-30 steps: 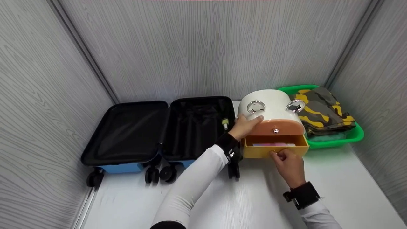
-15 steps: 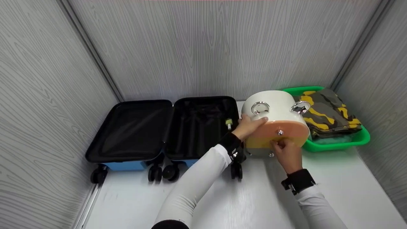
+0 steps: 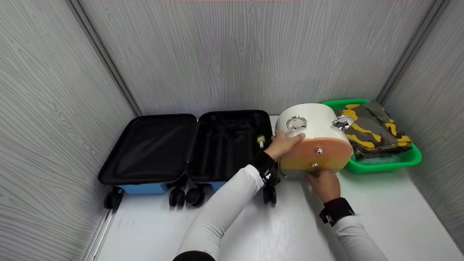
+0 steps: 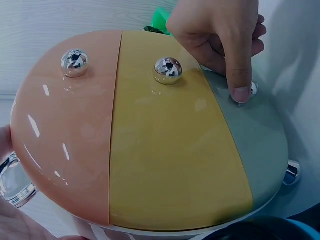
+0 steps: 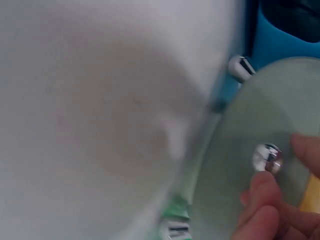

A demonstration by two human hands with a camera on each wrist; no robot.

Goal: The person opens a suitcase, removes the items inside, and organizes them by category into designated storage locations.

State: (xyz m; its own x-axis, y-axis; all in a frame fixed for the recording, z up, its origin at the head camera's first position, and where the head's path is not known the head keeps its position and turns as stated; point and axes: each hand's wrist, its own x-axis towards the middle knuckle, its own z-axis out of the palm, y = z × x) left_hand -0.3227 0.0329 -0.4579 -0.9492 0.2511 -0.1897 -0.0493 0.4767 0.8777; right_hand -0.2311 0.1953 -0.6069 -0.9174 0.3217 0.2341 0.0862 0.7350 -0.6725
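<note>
A rounded white storage box (image 3: 315, 119) has an orange, a yellow (image 4: 165, 140) and a grey-green drawer (image 4: 252, 145) in its front, each with a silver ball knob. All three are flush in the left wrist view. My left hand (image 3: 284, 144) rests on the box's upper left edge, thumb laid along the top. My right hand (image 3: 325, 185) is at the lowest drawer. In the right wrist view its thumb and forefinger stand on either side of the green drawer's knob (image 5: 267, 158), the forefinger right at it, a gap showing by the thumb.
Left of the box lies an opened blue suitcase (image 3: 145, 188) with black insides and black wheels. On the right, a green basin (image 3: 386, 167) holds folded camouflage cloth (image 3: 377, 127). Silver rings (image 3: 342, 122) stick up from the box top. Wood-grain panels enclose the white table (image 3: 253, 232).
The yellow drawer was pulled out with something pink inside, then pushed in by my right hand. That hand has since dropped to the green drawer's knob. My left hand stays on the box.
</note>
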